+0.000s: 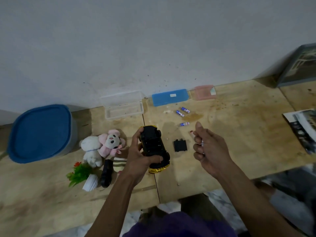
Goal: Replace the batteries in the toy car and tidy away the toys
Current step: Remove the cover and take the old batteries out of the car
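Left hand [136, 152] grips upturned toy car [154, 148]; right hand [207, 147] pinches battery [202, 144].

A single wide-angle view from the person's head looks forward and steeply down over both forearms onto a wooden desk [230, 134]. It sits close above the near edge, with the wall [153, 40] filling the far half. The edges bend and blur.

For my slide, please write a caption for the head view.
Left hand holds upturned toy car; right hand holds a battery; cover lies between.
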{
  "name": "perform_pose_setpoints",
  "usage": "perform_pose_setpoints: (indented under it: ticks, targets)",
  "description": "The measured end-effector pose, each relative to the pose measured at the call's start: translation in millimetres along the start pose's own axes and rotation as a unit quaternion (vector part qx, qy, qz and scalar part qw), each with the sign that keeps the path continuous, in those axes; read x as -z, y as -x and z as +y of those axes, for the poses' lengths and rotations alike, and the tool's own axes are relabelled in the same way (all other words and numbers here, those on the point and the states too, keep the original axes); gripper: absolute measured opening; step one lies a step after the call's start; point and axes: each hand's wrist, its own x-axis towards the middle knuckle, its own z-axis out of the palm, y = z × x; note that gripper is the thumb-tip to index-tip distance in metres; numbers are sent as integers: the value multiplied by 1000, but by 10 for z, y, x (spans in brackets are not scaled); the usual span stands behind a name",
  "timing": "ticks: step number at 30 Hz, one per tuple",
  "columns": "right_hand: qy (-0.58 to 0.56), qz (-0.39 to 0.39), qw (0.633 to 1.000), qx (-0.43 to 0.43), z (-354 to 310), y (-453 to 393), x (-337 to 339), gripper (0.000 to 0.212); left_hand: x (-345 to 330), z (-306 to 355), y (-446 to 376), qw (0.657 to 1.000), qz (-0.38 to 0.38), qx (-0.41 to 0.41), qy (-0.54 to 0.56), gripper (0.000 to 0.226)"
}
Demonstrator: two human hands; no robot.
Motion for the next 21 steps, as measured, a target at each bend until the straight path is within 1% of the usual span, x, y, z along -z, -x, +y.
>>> perform_pose_setpoints:
  ticks: [2, 5, 10, 13, 17, 21]
  targets:
    - [9, 9, 1000, 0, 43, -56, 39, 32, -72, -103, -124, 999, 7, 25, -18, 121]
    - [38, 1, 999, 0, 57, -197, 122, 35, -249, -201, -274, 998, 22, 45, -40, 119]
    - [87, -24, 996, -14, 1, -470, 314, 32, -559, -328, -472, 995, 37, 24, -91, 111]
    - [112, -35, 993, -30, -50, -654, 418, 33, -652, -378, -604, 992, 56, 38, -104, 113]
    - [141, -63, 987, -46, -131, -866, 503, 33, -696, -458, -708, 982, 72, 27, -175, 121]
    - [153, -84, 983, -49, -194, -980, 600, 32, -686, -497, -688, 974, 73, 26, -213, 120]
